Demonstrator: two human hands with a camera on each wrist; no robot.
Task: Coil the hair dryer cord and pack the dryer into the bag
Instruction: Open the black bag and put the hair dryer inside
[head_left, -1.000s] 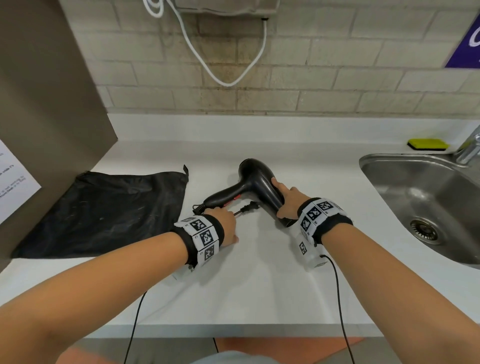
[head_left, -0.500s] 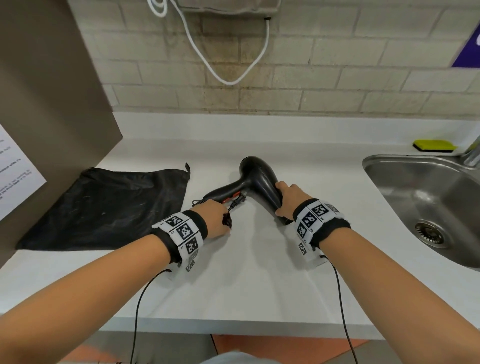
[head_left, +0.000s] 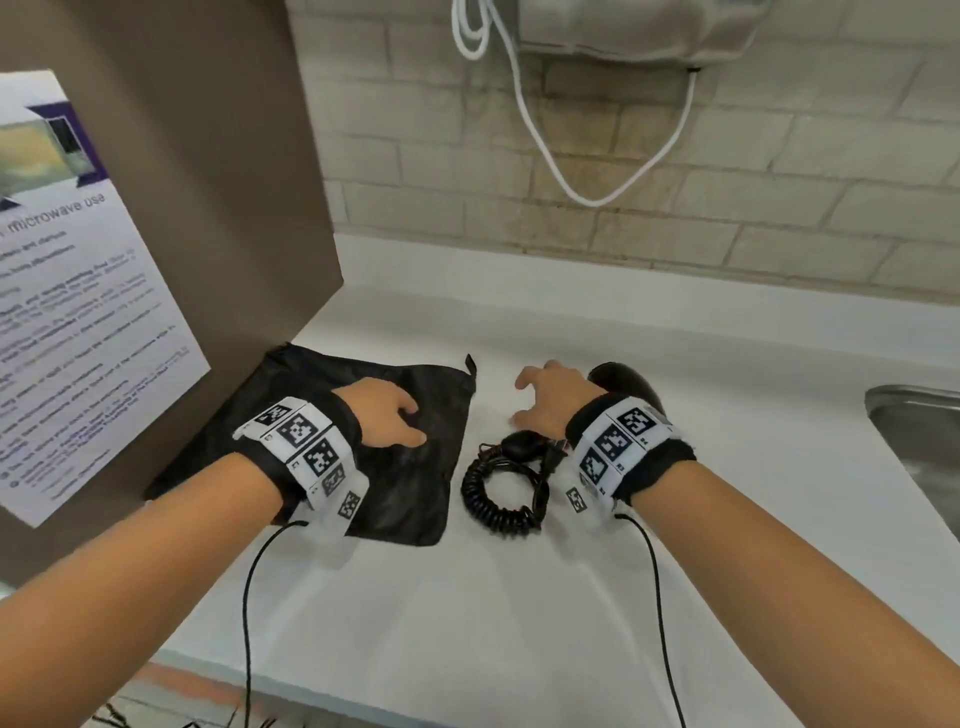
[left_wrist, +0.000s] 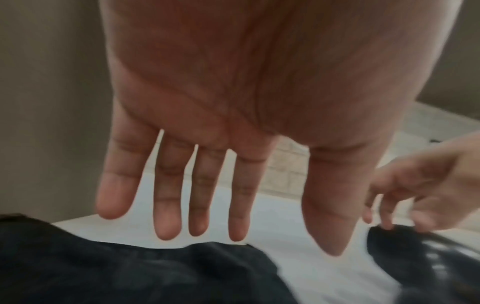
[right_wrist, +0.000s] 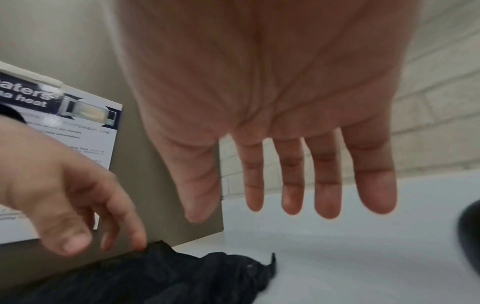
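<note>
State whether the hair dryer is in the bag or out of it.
Out. The hair dryer lies on the counter right of the flat bag, its cord coiled beside it.

Pale brick wall (head_left: 675, 208), white countertop (head_left: 519, 623), brown panel (head_left: 182, 156) with notice (head_left: 78, 312), sink (head_left: 919, 431) at right.

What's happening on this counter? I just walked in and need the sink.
A person is packing up a hair dryer. Its cord lies coiled beside it on the counter. Both hands are empty: the left hand reaches over the flat black bag, the right hand hovers open beside the dryer.
</note>
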